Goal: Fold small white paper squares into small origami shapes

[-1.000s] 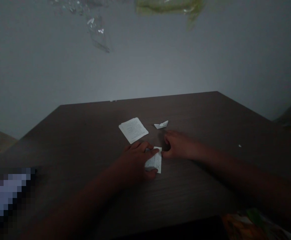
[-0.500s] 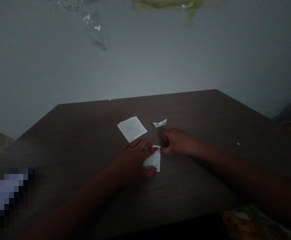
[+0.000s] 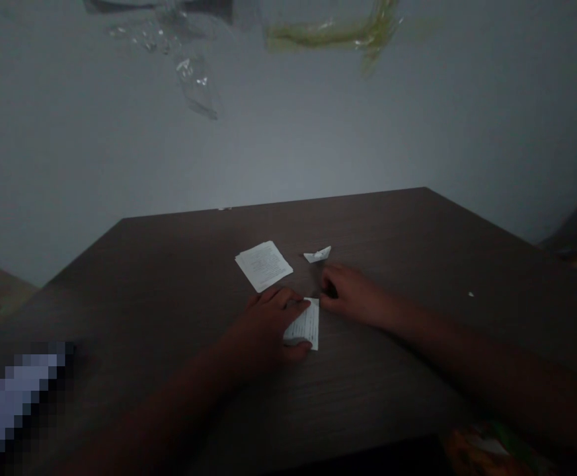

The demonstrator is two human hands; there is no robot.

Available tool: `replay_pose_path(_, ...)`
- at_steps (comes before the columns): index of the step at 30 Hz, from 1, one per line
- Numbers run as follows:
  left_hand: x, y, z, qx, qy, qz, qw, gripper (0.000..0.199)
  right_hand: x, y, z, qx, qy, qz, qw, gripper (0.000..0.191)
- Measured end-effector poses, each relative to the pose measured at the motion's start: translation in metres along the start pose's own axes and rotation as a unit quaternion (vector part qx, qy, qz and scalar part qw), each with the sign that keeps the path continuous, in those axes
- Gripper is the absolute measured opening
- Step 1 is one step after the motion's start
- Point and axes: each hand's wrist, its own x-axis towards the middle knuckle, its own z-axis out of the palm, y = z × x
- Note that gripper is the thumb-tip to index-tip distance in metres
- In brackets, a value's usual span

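While pressing a small printed paper (image 3: 308, 324) onto the counter (image 3: 169, 284) with the left hand (image 3: 271, 330), spreading its fingers, palm down, with the forefinger toward the far edge of the paper and the thumb on its near side. Holding the right hand (image 3: 347, 294) curled at the paper's far right corner, thumb tip against or just beside it; cannot tell whether pinching that corner. Can make out several lines of dark print on the paper, too small to read. Can see, just beyond the left hand, a stack of sheets (image 3: 264, 266) lying aslant with edges slightly uneven, its top sheet filled with small, illegible text. To the right of that, near the right hand's knuckles, can see 1 folded paper boat (image 3: 318, 254). Well to the right, can spot 1 tiny white scrap (image 3: 471, 294). At lower left, can see a pale rectangular item (image 3: 15, 403), pixelated past reading; at lower right, an orange and green item (image 3: 491, 444), too dim to read. Above, can see clear plastic (image 3: 196, 82) and a yellow strip (image 3: 318, 36) on the wall (image 3: 318, 145).
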Motion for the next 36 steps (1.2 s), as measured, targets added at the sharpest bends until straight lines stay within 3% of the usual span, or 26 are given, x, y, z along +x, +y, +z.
replay_pose_path(5, -0.001, -0.005, 0.007, -0.043, 0.049, 0.047, 0.997, 0.066, -0.011, 0.001, 0.01, 0.049, 0.014, -0.108, 0.993, 0.012)
replay_pose_path(10, -0.004, -0.01, 0.009, -0.087, 0.083, 0.035, 0.992, 0.059, -0.019, -0.006, 0.009, 0.01, -0.001, -0.167, 0.986, 0.013)
replay_pose_path(18, -0.003, -0.015, 0.011, -0.126, 0.068, 0.003, 0.99, 0.056, -0.023, -0.01, 0.008, -0.063, -0.006, -0.204, 0.977, 0.016)
replay_pose_path(27, -0.008, -0.017, -0.005, -0.121, -0.006, 0.072, 0.99, 0.063, -0.033, -0.009, 0.009, -0.085, 0.015, -0.217, 0.972, 0.011)
replay_pose_path(36, -0.004, -0.028, -0.003, -0.133, -0.003, 0.097, 0.986, 0.045, -0.033, -0.012, 0.005, -0.095, -0.019, -0.207, 0.973, 0.019)
